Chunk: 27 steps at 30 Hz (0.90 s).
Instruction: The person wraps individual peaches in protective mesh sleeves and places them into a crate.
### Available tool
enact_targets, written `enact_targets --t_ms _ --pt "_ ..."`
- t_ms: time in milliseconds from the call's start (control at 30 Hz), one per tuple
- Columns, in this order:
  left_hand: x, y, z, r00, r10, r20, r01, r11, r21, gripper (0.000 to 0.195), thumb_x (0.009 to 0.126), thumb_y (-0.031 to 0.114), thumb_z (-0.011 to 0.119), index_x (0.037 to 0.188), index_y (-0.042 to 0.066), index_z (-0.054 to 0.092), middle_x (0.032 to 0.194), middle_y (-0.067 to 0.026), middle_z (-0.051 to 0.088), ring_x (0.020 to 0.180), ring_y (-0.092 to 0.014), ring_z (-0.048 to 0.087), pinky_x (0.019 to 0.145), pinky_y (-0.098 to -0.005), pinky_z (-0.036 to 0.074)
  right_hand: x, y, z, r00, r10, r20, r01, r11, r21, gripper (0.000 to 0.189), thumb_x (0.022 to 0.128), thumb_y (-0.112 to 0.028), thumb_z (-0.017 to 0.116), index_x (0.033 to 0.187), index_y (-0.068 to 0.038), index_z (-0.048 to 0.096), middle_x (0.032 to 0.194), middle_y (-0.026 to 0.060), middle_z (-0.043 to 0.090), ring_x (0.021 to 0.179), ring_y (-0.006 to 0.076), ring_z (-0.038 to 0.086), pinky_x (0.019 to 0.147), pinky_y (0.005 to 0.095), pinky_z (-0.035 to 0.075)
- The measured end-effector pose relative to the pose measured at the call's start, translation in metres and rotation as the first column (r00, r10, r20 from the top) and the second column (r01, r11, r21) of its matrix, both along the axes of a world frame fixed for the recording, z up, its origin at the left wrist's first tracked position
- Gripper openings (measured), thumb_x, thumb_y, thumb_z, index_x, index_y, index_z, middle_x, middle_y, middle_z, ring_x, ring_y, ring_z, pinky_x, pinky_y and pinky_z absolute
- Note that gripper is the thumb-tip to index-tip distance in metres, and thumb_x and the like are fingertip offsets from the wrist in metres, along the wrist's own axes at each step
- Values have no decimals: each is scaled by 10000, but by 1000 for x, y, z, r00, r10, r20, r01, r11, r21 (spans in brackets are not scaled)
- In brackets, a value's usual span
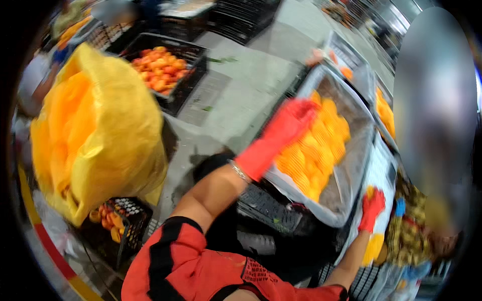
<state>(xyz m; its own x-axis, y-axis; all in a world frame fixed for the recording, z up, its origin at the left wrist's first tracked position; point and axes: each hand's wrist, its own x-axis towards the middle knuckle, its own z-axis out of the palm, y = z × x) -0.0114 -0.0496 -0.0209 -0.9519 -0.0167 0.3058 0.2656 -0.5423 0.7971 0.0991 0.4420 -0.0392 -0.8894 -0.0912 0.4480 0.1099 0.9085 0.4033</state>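
My left hand (299, 114), in a red glove, reaches over the left side of a lined crate (359, 188). Its bent fingers touch or hover over yellow-orange netted fruit (312, 154) piled inside; blur hides whether they hold any. To the right, my right hand (372, 209), also red-gloved, is closed around a small yellow-orange piece (370, 191), whose exact kind is unclear. Below that hand is a pale surface (380, 177) beside the crate, with another yellow-orange netting piece (373, 248) near my forearm.
A large yellow sack (124, 131) of orange netting (71, 120) stands left. Behind it, a black crate (205, 62) holds red-orange fruit (162, 69); another crate (131, 229) sits below the sack. More lined crates (350, 56) stand beyond mine. People work at left and right.
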Motion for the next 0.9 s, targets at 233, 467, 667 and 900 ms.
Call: enact_targets --t_ms 233,467,667,900 --pt "8 -26 31 975 23 221 -13 999 -46 271 969 159 578 1179 -11 595 1040 -122 671 932 -185 657 845 -291 517 -61 -197 30 883 424 -202 -454 658 -601 306 879 -195 653 1139 -32 648 1051 165 679 975 320 639 852 402 486" --pt "17 -28 28 961 22 276 35 980 -198 277 965 193 585 1150 -12 613 1044 -116 663 942 -179 648 859 -298 503 -79 -282 -53 796 428 428 147 549 -823 575 815 -393 726 1145 34 523 1029 216 648 929 300 637 803 397 487" --pt "20 -32 35 955 -11 295 75 976 -204 280 961 192 587 1162 -2 615 1046 -108 664 941 -177 647 862 -294 498 -69 -301 -44 804 391 448 459 70 -886 724 732 -366 832 1208 43 472 1133 146 617 1020 220 599 853 355 487" --pt "12 -15 22 999 29 31 -7 833 -553 256 941 156 598 1150 15 642 1043 -102 676 917 -178 657 841 -295 507 -76 -297 -32 830 467 305 278 127 -952 720 768 -389 808 1258 47 511 1131 140 638 1058 226 614 884 333 491"
